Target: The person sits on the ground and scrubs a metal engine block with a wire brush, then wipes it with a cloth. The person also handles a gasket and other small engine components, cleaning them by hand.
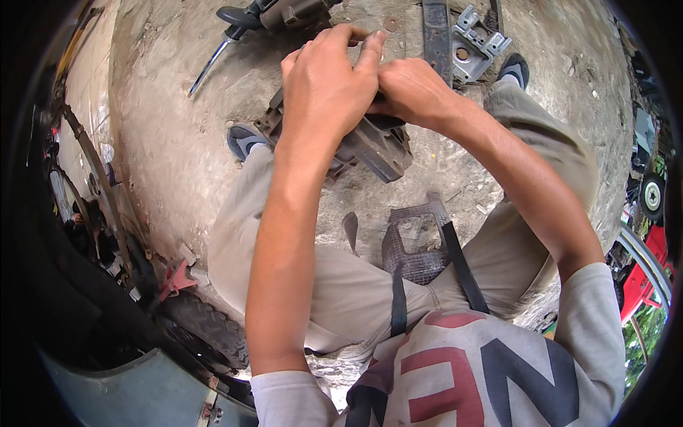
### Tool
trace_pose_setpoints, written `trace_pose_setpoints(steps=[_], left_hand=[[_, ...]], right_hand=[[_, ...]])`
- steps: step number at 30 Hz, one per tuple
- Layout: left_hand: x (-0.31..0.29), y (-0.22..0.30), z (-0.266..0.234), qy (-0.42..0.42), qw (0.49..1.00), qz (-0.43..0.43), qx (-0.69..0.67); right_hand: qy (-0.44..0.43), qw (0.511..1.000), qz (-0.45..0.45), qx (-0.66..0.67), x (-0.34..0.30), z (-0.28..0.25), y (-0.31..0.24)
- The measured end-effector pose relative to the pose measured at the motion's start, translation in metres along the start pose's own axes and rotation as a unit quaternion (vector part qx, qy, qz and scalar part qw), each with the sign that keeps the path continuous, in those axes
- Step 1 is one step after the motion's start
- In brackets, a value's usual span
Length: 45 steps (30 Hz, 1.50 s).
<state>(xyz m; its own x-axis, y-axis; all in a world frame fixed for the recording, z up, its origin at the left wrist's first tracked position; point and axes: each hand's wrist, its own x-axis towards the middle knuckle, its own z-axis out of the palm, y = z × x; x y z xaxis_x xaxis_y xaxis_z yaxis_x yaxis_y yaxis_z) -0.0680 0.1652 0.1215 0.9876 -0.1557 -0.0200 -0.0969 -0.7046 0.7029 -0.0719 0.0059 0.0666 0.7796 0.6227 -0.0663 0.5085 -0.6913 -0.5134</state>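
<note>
One left hand, one right hand, over one dark part, grips unclear

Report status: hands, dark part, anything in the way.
Left hand and right hand close together over the dark part, grips hidden. Part between the shoes, far side covered by hands. Nothing seen blocking; silver bracket off to the right.

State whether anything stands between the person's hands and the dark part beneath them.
Nothing visible does: the left hand and the right hand overlap the dark part in view, hiding some of it, so exact contact cannot be seen.
</note>
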Motion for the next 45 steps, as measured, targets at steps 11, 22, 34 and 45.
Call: trace_pose_setpoints(steps=[11,22,34,45], left_hand=[[0.002,-0.001,-0.004,-0.016,0.999,-0.005,0.041],[0.002,-0.003,-0.003,-0.019,0.999,-0.028,0.012],[-0.022,-0.045,-0.1,-0.155,0.981,-0.067,0.098],[-0.068,-0.045,-0.051,-0.338,0.931,0.036,0.131]], right_hand=[[-0.079,0.992,0.094,0.013,0.003,-0.017,0.003],[-0.063,0.978,0.186,-0.074,-0.016,-0.067,0.044],[-0.022,0.982,0.187,-0.029,-0.023,-0.077,0.026],[-0.229,0.955,0.086,0.166,-0.026,-0.084,0.016]])
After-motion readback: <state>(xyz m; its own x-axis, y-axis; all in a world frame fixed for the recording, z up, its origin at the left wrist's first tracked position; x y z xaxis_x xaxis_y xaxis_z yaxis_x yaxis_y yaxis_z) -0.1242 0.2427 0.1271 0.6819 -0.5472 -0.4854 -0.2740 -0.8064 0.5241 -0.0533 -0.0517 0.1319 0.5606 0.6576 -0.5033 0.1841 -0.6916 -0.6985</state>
